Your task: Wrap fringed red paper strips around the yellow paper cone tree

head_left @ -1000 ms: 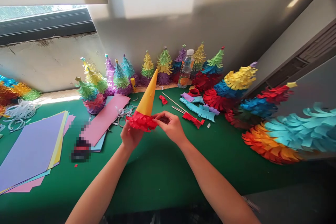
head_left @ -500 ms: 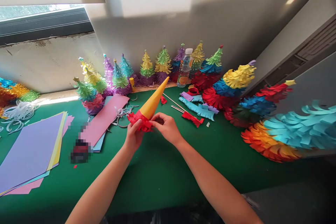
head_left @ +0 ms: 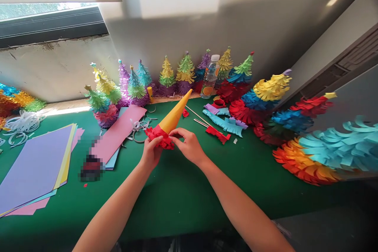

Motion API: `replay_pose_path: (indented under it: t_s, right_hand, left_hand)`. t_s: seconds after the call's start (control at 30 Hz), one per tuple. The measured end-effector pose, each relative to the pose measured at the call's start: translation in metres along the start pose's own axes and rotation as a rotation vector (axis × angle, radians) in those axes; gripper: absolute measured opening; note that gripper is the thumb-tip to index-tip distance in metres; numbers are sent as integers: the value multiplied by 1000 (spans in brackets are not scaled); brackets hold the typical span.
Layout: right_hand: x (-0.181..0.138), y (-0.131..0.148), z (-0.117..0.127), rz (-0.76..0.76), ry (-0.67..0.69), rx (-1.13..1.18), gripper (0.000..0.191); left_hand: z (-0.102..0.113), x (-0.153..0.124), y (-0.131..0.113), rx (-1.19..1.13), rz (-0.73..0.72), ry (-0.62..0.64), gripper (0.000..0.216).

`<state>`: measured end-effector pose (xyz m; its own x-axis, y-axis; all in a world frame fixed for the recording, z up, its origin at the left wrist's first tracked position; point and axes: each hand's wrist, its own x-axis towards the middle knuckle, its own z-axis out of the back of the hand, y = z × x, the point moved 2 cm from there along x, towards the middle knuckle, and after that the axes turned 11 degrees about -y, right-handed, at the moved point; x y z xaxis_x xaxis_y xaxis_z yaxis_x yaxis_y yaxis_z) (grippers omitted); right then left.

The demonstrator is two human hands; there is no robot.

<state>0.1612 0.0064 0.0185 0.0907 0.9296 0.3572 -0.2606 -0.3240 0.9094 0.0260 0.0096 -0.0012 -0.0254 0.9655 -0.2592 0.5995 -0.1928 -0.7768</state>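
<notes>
A yellow paper cone (head_left: 175,115) with a red fringed paper band (head_left: 159,138) around its base is held above the green table (head_left: 183,189), tip tilted up and to the right. My left hand (head_left: 151,152) grips the base from below and the left. My right hand (head_left: 189,145) pinches the red fringe on the cone's right side with fingers closed.
Finished paper trees (head_left: 137,86) line the back wall, and larger ones (head_left: 325,149) lie at the right. A bottle (head_left: 209,76) stands at the back. Coloured paper sheets (head_left: 35,165) lie at the left. Fringe strips (head_left: 226,124) and a stick (head_left: 196,116) lie beyond my hands.
The cone has tipped from nearly upright to leaning right. Both hands stay on its red-fringed base, shifted slightly.
</notes>
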Motion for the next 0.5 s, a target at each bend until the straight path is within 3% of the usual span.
replay_pose_path:
  t_s: [0.17,0.5]
  right_hand:
    - [1,4,4,130,-19,-120,7]
    - [3,6,8,52,-11,-35,5]
  left_hand:
    - [-1,-2,-1,-12,-7,11,23]
    - [-3,-7,-2,42,-51,53,33]
